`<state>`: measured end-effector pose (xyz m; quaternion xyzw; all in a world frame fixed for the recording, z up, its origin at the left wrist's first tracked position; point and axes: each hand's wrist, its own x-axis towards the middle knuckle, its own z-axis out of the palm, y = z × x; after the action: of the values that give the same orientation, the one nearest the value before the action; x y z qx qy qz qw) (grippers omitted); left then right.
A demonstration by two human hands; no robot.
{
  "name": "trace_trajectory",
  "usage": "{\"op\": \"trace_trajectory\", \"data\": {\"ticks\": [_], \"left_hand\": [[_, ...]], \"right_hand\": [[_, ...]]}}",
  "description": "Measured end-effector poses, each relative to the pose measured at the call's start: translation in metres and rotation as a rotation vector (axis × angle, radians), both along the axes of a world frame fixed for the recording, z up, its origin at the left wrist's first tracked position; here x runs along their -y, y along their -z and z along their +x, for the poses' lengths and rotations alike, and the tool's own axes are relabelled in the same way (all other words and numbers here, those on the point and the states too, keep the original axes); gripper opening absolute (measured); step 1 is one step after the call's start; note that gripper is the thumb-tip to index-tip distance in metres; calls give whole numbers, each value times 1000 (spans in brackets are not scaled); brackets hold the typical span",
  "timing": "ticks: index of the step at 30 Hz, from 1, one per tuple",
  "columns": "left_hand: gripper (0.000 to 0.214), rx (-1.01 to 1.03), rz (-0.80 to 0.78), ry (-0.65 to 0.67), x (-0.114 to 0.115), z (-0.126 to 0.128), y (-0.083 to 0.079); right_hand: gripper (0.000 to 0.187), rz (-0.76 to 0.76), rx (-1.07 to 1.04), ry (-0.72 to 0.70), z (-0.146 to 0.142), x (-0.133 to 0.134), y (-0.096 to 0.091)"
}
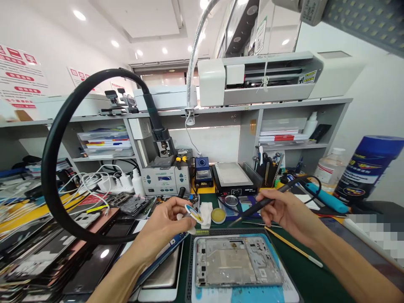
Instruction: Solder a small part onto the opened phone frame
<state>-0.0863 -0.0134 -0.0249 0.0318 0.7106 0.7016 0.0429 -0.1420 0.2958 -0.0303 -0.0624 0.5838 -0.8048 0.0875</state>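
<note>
My left hand (172,216) pinches a small flat round disc (193,213) with a white, blue and yellow face, held up over the back of the mat. Whether it is a lid or a reel I cannot tell. A black soldering iron (263,203) is in my right hand (280,208), gripped like a pen, its tip pointing down and left. Between the hands stand a round tin of yellowish paste (218,216) and a crumpled white tissue (206,214). Below them a bare metal phone or tablet frame (236,261) lies on a blue-and-white pad.
Stacked phones and parts (38,252) crowd the left. A thick black hose (50,168) arches there from the hot-air station (166,180). At the back sits a heating plate (235,179). A brush (295,246) and a blue spray can (368,170) are on the right.
</note>
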Motion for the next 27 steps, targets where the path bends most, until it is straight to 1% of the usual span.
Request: {"op": "trace_trajectory", "data": {"ticks": [2, 5, 7, 11, 15, 19, 22, 24, 27], "left_hand": [[41, -17, -22, 6, -1, 0, -1], [41, -46, -54, 16, -3, 1, -1], [39, -62, -85, 15, -4, 1, 0], [40, -76, -141, -7, -5, 2, 3], [43, -64, -148, -16, -8, 4, 5], [45, -49, -120, -30, -17, 5, 9], [44, -35, -68, -11, -25, 7, 12], [44, -31, -42, -2, -28, 7, 14], [47, -32, -47, -10, -27, 4, 18]], "right_hand": [[23, -5, -4, -48, 4, -1, 2], [14, 0, -4, -104, 10, -8, 7], [17, 16, 4, -126, 12, -15, 10], [21, 55, 12, -82, 11, -20, 15], [30, 96, 28, -30, 12, -11, 17], [28, 113, 20, -34, 17, -4, 18], [28, 124, 6, -39, 18, -4, 17], [31, 140, -1, -22, 18, -4, 17], [36, 160, -12, 19, 18, -1, 16]]}}
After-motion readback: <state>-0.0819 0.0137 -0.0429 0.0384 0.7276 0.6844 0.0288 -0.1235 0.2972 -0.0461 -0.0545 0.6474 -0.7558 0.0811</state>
